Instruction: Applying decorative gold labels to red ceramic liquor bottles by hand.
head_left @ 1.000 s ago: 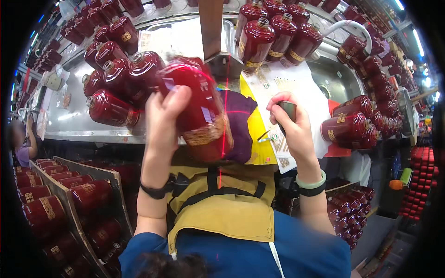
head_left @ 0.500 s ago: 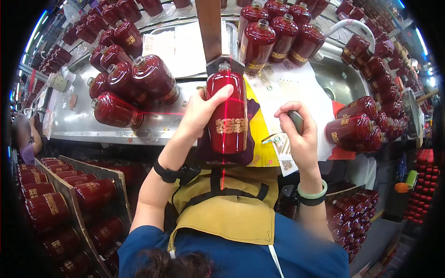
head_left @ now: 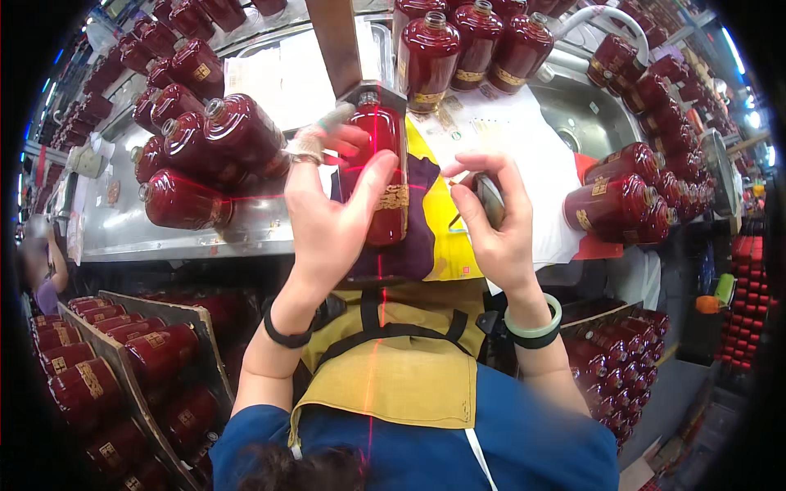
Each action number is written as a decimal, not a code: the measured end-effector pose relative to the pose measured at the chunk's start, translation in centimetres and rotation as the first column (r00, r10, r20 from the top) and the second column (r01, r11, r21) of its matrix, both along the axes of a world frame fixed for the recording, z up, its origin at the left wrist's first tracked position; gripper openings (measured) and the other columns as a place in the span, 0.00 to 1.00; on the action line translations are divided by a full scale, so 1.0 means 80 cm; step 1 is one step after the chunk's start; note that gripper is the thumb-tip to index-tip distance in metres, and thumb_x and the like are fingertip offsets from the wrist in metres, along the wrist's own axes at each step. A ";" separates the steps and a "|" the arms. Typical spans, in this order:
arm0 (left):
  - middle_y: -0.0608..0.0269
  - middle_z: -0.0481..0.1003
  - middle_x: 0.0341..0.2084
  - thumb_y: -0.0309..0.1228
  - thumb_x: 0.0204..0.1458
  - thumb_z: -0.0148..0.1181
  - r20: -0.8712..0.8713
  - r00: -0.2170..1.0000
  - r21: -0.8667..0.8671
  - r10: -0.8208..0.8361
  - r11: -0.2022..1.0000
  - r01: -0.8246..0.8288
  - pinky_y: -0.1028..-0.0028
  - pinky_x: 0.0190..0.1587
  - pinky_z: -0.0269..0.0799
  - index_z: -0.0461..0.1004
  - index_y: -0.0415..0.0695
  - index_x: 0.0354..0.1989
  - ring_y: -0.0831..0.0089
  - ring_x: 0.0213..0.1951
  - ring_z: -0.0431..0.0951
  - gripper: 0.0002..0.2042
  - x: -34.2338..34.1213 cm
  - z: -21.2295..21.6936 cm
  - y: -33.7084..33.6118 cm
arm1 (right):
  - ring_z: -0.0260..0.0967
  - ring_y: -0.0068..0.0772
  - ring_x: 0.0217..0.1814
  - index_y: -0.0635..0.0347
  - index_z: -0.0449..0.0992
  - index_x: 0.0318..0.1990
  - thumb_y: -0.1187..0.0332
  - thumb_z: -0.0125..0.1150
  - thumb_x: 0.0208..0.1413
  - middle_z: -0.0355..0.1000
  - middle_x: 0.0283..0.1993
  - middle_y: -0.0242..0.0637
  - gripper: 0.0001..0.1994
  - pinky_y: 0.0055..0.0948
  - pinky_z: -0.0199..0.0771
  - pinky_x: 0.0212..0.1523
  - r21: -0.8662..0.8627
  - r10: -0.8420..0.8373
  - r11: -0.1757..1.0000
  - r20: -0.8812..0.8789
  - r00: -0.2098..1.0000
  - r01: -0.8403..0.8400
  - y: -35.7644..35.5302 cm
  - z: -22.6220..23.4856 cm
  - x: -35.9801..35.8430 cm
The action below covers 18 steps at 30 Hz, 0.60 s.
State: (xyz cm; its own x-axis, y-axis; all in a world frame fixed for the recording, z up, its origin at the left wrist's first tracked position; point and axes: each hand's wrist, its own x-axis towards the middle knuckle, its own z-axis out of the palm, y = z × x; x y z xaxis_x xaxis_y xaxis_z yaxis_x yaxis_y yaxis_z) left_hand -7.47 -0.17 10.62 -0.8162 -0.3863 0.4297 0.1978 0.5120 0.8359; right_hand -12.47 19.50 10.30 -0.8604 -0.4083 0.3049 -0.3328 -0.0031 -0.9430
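Note:
A dark red glass bottle (head_left: 386, 222) with a gold label band lies on a purple cloth (head_left: 422, 176), its neck pointing away from me against a dark holder at the foot of a wooden post. My left hand (head_left: 327, 209) is over the bottle's left side, fingers spread and slightly blurred, the thumb in front of the glass; whether it touches I cannot tell. Some of its fingertips are wrapped in pale covering. To the right of the bottle, my right hand (head_left: 501, 229) is curled around a dark, smooth, rounded tool (head_left: 490, 200). Red laser lines cross the bottle.
Several red bottles stand on the metal counter (head_left: 254, 239) at left, with others at the back and right. A yellow sheet (head_left: 450, 245) and white paper (head_left: 483, 143) lie right of the cloth. The wooden post (head_left: 334, 41) rises behind the bottle. Racks of bottles flank me below.
My left hand has let go of the bottle and spread its fingers. My right hand has moved slightly closer to the bottle, still holding the dark tool. The whole view has shifted a little.

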 end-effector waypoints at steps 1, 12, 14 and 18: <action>0.55 0.77 0.46 0.27 0.56 0.71 0.070 0.980 0.250 -0.188 0.954 0.165 0.69 0.52 0.74 0.67 0.34 0.63 0.70 0.45 0.79 0.28 0.011 0.012 0.011 | 0.67 0.17 0.39 0.64 0.70 0.57 0.82 0.59 0.63 0.75 0.48 0.34 0.16 0.20 0.71 0.45 0.002 0.009 1.000 -0.040 0.999 -0.008 0.000 0.002 0.001; 0.61 0.81 0.38 0.23 0.61 0.66 0.082 0.865 0.766 -0.495 0.587 0.264 0.75 0.50 0.77 0.69 0.33 0.58 0.75 0.42 0.82 0.19 0.016 -0.002 0.029 | 0.70 0.23 0.38 0.63 0.70 0.61 0.83 0.59 0.61 0.72 0.53 0.36 0.21 0.25 0.72 0.44 0.002 0.129 0.992 0.015 0.992 -0.129 0.000 -0.007 0.010; 0.62 0.81 0.36 0.22 0.60 0.66 0.069 0.896 0.750 -0.439 0.615 0.244 0.77 0.45 0.77 0.70 0.33 0.55 0.77 0.40 0.82 0.17 0.014 -0.008 0.032 | 0.72 0.25 0.44 0.63 0.71 0.61 0.80 0.57 0.66 0.72 0.52 0.37 0.17 0.26 0.73 0.50 0.014 0.173 0.985 0.013 0.985 -0.173 0.010 -0.008 0.006; 0.64 0.81 0.36 0.23 0.60 0.67 0.099 0.898 0.706 -0.428 0.666 0.239 0.81 0.39 0.74 0.72 0.34 0.54 0.81 0.37 0.80 0.16 0.015 -0.008 0.034 | 0.70 0.28 0.62 0.68 0.71 0.61 0.70 0.52 0.73 0.73 0.60 0.41 0.15 0.29 0.65 0.65 0.003 0.127 0.992 0.060 0.990 -0.127 0.033 -0.015 -0.009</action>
State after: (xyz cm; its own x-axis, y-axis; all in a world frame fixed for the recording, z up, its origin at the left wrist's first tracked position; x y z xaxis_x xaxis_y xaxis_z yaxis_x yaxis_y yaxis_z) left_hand -6.30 2.52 10.01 -0.9839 -0.1707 -0.0527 -0.0077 -0.2543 0.9671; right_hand -13.22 22.10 9.13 -0.8178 -0.5175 0.2518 -0.2736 -0.0354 -0.9612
